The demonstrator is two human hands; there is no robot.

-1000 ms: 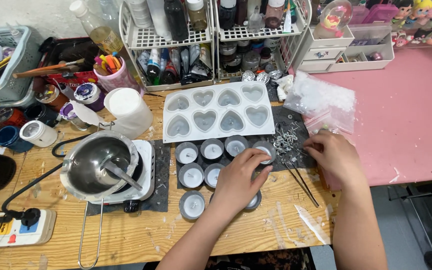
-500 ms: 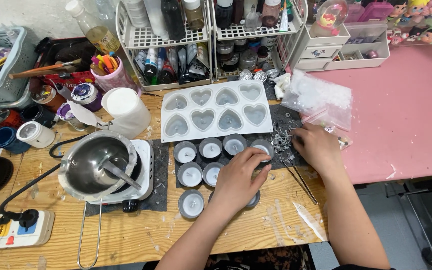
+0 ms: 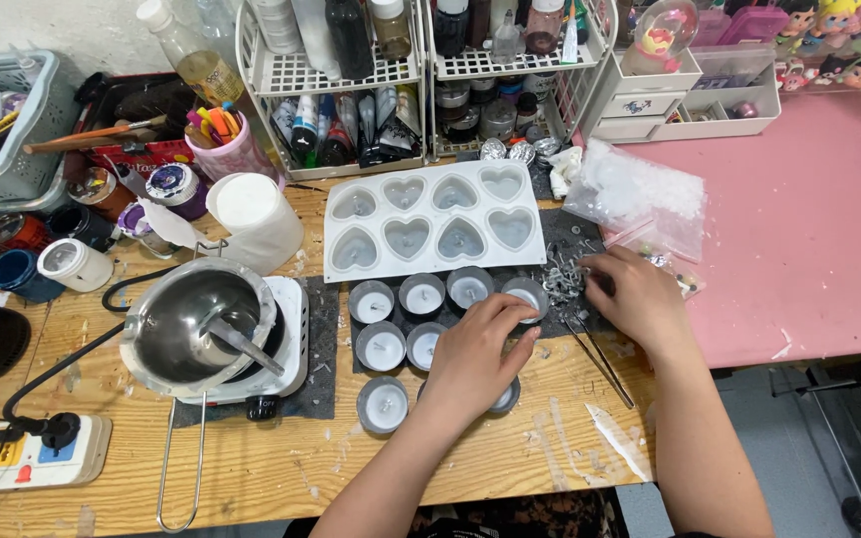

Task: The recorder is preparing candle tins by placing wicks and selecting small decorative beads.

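Meanwhile, the right hand [image 3: 640, 299], having drifted in from the plastic bag [image 3: 640, 194], is pinching into the pile of small metal bits [image 3: 565, 274] on the desk [image 3: 251, 468]; the left hand [image 3: 475, 354], fingers curled, is staying over the little candle cups [image 3: 421, 296], its grip hidden.
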